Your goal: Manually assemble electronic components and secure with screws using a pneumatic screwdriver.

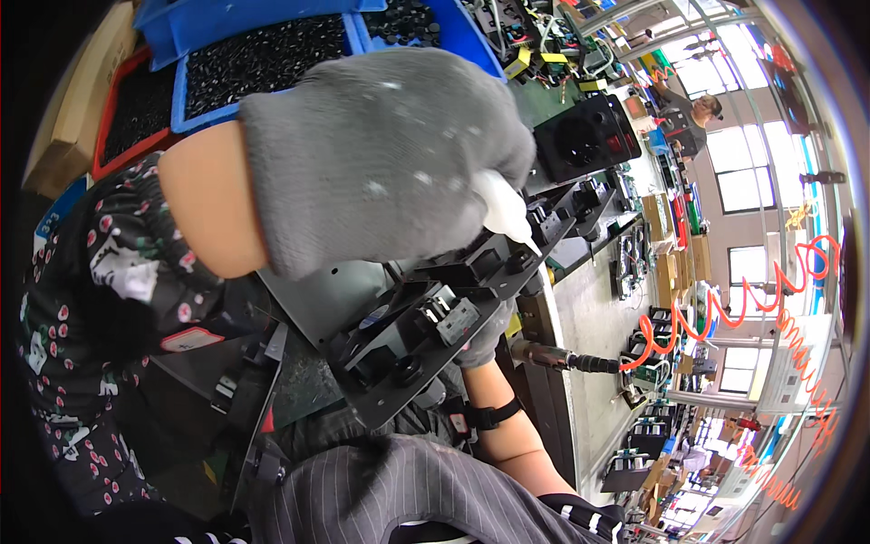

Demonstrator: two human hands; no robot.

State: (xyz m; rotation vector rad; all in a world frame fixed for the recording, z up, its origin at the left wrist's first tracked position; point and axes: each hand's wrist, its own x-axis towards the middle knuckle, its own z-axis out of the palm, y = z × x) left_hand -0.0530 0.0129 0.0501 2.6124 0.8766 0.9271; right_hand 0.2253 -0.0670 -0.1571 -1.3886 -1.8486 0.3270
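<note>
My left hand [381, 154], in a grey knit glove, fills the middle of the view and is closed around a white squeeze bottle [506, 210]. The bottle's pointed nozzle touches down on a long black metal panel [426, 317] fitted with several black switches and sockets. The panel slants from lower left to upper right above my lap. My right hand [485, 340], also grey-gloved, grips the panel's lower edge from underneath and is mostly hidden by it. A black strap circles that wrist.
Blue bins [272, 54] and a red bin [127, 109] of small black parts stand at the upper left. A black socket box [589, 136] sits beyond the panel. A pneumatic driver [553, 356] on an orange coiled hose [725, 308] hangs at right. Another person [698, 113] works far off.
</note>
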